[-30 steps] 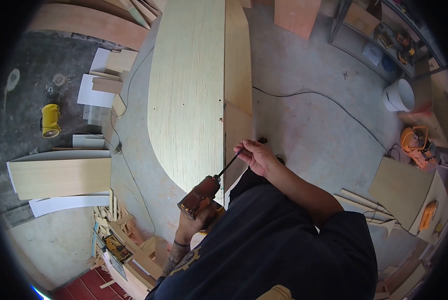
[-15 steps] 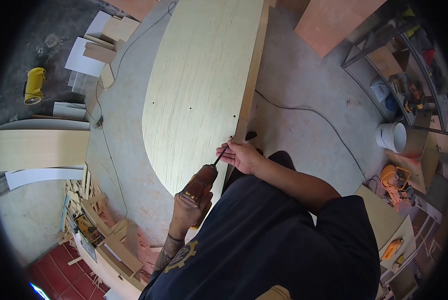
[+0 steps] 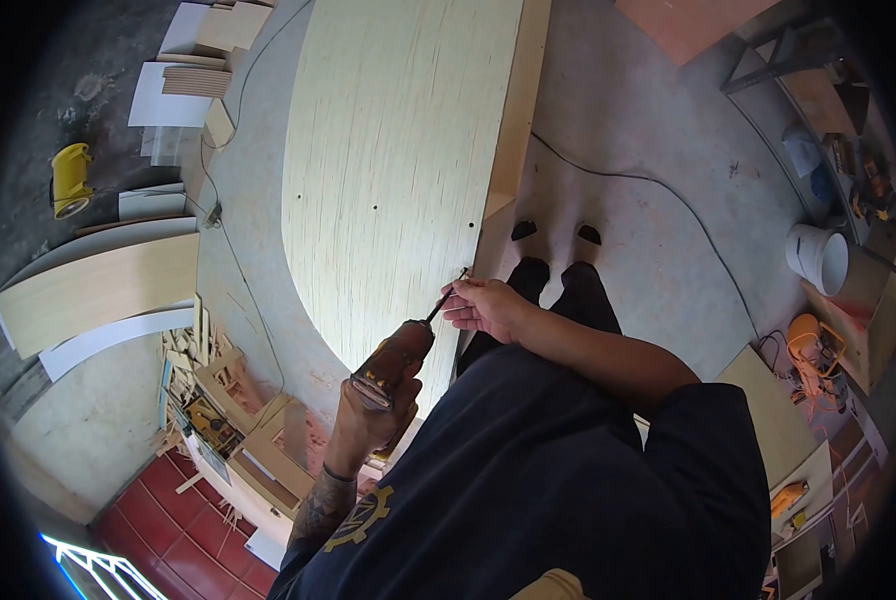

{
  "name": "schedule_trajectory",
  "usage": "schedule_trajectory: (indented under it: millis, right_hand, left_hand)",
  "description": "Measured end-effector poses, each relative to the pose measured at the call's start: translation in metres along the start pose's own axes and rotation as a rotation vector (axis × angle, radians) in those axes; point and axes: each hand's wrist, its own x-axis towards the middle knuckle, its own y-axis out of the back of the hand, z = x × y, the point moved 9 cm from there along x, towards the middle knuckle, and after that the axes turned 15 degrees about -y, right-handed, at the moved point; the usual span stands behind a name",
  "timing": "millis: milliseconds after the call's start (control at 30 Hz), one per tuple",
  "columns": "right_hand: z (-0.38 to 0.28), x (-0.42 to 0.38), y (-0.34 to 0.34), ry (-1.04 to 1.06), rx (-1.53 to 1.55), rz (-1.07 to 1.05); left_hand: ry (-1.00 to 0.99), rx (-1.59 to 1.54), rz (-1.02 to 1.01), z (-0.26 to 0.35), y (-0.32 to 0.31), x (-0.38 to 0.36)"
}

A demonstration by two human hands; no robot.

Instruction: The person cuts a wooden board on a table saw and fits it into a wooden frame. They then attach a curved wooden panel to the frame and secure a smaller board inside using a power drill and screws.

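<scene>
My left hand [image 3: 373, 415] is wrapped around a dark, worn cordless drill [image 3: 396, 362] with yellow parts. Its long driver bit [image 3: 436, 309] slants up and right toward the edge of a pale plywood panel [image 3: 388, 110] with a rounded side. My right hand [image 3: 488, 308] is palm up, its thumb and index finger pinched at the bit's tip around what looks like a small screw [image 3: 465, 271]; the other fingers are loosely curled. Several dark holes or screw heads, one a dark spot [image 3: 471, 225], dot the panel in a row just beyond.
A black cable [image 3: 658, 181] crosses the floor by my feet. Offcuts and a wooden unit [image 3: 263, 470] stand lower left, with curved boards [image 3: 98, 290] above. A white bucket [image 3: 818, 258], a shelf rack and an orange tool [image 3: 813, 350] are at right.
The view has shifted, so my legs and feet now show beside the panel. Both hands stay at nearly the same spot, with the drill still pointing at the panel's edge.
</scene>
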Motion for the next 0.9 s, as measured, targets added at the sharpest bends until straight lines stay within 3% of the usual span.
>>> schedule_trajectory:
  millis: [333, 400, 500, 900]
  right_hand:
    - [-0.003, 0.011, 0.007, -0.022, 0.005, -0.036]
    - [-0.003, 0.013, 0.008, -0.018, -0.003, -0.042]
    - [-0.003, 0.016, 0.009, -0.012, 0.021, -0.055]
    - [-0.004, 0.014, 0.016, -0.045, -0.023, -0.063]
  left_hand:
    - [0.185, -0.025, -0.040, 0.004, -0.009, 0.012]
    - [0.183, -0.225, 0.042, 0.004, -0.011, 0.015]
    - [0.194, -0.267, 0.064, -0.001, -0.011, 0.014]
    - [0.050, -0.175, 0.066, 0.017, -0.003, 0.031]
